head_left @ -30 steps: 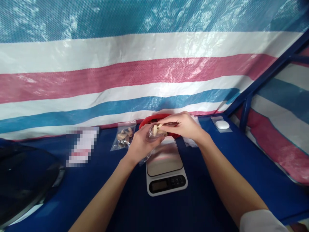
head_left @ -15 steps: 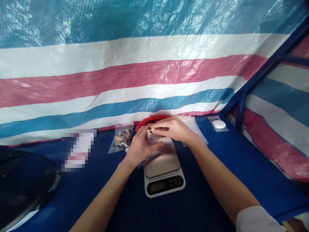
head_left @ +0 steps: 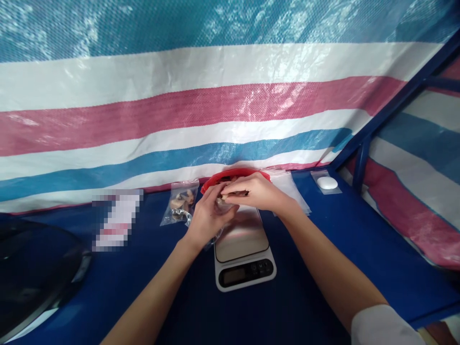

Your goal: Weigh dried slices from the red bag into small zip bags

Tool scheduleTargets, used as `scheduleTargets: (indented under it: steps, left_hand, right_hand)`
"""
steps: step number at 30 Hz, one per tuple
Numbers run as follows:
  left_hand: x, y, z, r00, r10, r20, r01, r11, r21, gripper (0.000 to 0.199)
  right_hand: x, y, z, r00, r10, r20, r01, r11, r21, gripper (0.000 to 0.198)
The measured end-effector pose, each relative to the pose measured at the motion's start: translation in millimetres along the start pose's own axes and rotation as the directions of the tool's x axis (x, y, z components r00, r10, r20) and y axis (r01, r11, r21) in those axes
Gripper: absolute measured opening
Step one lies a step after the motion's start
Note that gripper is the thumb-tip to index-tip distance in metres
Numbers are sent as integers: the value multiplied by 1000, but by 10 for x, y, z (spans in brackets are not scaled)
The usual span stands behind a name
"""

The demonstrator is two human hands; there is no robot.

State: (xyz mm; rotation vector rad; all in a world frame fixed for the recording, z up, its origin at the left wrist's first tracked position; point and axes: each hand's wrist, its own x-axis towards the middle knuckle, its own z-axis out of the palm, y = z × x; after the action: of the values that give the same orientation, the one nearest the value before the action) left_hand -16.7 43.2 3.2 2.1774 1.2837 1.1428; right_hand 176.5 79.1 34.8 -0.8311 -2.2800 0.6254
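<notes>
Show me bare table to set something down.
Bare tabletop: right, between right forearm and white oval object; left, between left forearm and black round object. Crowded: the far end of the scale, with left hand, right hand and red basin.

No text is legible. Button marks (head_left: 261,268) on the white rectangular scale (head_left: 242,239) are too small; the white-and-pink oblong sheet (head_left: 121,215) is pixelated.

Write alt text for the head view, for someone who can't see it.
A person's left hand and right hand meet at a clear bag over the far end of a white scale. A red basin stands behind it; a bag of tan pieces lies to the left.
</notes>
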Motion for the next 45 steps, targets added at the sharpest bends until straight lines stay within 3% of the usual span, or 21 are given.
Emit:
scheduleTargets:
  steps: [8,19,23,31,37,41,45]
  left_hand:
    - [-8,-22,12,1000,-2,17,2,1000,8,55]
    - [-47,-113,11,998,64,-8,-64,998,4,56]
    - [-45,-98,-3,995,94,-36,-94,995,-16,54]
    - [-47,-55,-36,987,156,-49,-159,985,-65,57]
    - [-54,-65,-39,994,103,-22,-104,991,-89,60]
    - [-34,-65,-47,997,79,23,-77,994,-74,71]
    - [-20,-19,-74,998,47,39,-44,996,-78,60]
  right_hand:
    - [6,2,4,999,-5,31,5,1000,2,15]
    - [-57,181,-42,985,168,48,-175,931,321,25]
    - [-64,196,-76,970,231,81,-244,926,287,23]
    - [-40,211,42,959,210,188,-255,930,263,25]
    - [-26,251,118,947,281,155,-318,894,318,24]
    - [-16,187,70,947,312,76,-321,909,265,19]
    - [-5,82,19,947,317,45,-320,930,179,25]
